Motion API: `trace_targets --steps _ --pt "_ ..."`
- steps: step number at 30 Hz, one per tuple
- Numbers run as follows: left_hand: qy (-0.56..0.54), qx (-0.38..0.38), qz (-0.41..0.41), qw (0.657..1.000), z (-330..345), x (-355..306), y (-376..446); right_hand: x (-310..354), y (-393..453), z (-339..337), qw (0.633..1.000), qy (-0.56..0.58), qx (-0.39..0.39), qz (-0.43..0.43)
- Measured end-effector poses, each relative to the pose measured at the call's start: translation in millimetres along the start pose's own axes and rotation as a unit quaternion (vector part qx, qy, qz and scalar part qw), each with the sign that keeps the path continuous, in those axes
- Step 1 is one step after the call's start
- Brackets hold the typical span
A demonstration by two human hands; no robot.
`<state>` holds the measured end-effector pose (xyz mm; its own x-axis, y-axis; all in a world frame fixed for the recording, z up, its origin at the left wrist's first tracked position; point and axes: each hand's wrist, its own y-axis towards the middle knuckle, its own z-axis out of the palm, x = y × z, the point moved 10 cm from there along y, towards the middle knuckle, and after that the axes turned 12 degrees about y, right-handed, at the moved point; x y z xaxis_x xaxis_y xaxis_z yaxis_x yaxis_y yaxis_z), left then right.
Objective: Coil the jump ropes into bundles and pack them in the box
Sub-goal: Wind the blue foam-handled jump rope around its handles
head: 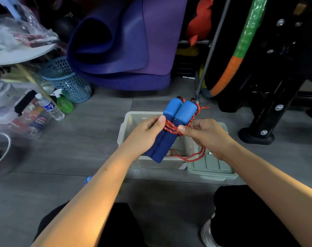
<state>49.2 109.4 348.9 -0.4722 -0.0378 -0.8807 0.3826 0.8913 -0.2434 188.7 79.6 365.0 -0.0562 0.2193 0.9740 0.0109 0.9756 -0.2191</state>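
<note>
Nearest the camera, the two forearms reach forward over the grey floor [80, 132], and the hands meet above the open plastic box [124, 129]. The left hand [148, 131] grips the pair of blue jump rope handles [171, 125] around their middle, thumb pressed over the red cord [171, 129] where it crosses them. The right hand [203, 133] pinches that cord just beside the handles, its fingers curled around the strand.

The step in hand looks like winding the cord around the handles to bind the bundle. To do it well, the left thumb should pin the turns already laid so they cannot slide, while the right hand draws each new turn snug and lays it next to the last, not heaped on top. A slack loop [189, 157] hangs below the right hand, drooping into the box; that slack should be fed through steadily so it does not snag on the box rim.

The handles lie side by side, touching, held over the box, not in it. Their long axis runs from lower left to upper right, tilted away from the person: the dark foam grips point down towards the box, the bright blue caps up and away.

Just right of the box lies its lid [212, 166]. Beyond stand a rolled purple exercise mat [133, 41] and a blue mesh basket [71, 82].
</note>
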Motion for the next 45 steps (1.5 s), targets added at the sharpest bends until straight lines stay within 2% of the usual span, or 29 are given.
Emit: trace_targets --steps 4,7,12,20,24,27,30,32,38,41,45 --pt "-0.069 0.014 -0.064 0.995 5.2 13.2 -0.2 3.3 -3.6 1.8 1.000 0.002 -0.001 -0.007" --pt "-0.157 -0.008 -0.124 0.980 4.9 21.8 -1.2 3.4 -2.8 2.2 0.999 0.034 0.000 0.003" --pt "-0.221 -0.033 -0.118 0.968 2.4 24.2 5.3 10.7 -1.9 2.1 0.999 0.047 0.000 -0.019" --pt "-0.229 -0.055 -0.110 0.966 -0.4 28.7 6.6 10.9 -2.0 1.3 0.998 0.046 -0.007 -0.029" --pt "-0.232 -0.036 -0.082 0.969 2.2 21.4 7.7 7.4 -0.2 -1.2 0.998 0.045 -0.016 -0.032" --pt "-0.180 -0.034 -0.073 0.980 2.0 20.8 7.0 2.3 1.0 -1.4 0.998 0.055 -0.017 -0.026" --pt "-0.099 0.015 -0.027 0.995 12.2 9.4 4.5 2.2 2.4 -1.4 0.998 0.057 -0.019 -0.032" --pt "-0.088 0.034 -0.015 0.995 16.2 6.7 2.7 -1.8 3.3 -2.2 0.997 0.069 -0.019 -0.023" --pt "-0.154 0.066 -0.024 0.986 19.1 6.0 2.0 -18.6 7.1 -4.2 0.986 0.163 -0.019 0.029" --pt "-0.167 0.079 -0.022 0.983 19.6 2.5 -0.2 -21.0 6.7 0.2 0.982 0.184 0.006 0.042" --pt "-0.155 0.018 -0.031 0.987 13.7 6.2 0.1 -18.9 6.9 -0.9 0.993 0.119 -0.010 0.014"
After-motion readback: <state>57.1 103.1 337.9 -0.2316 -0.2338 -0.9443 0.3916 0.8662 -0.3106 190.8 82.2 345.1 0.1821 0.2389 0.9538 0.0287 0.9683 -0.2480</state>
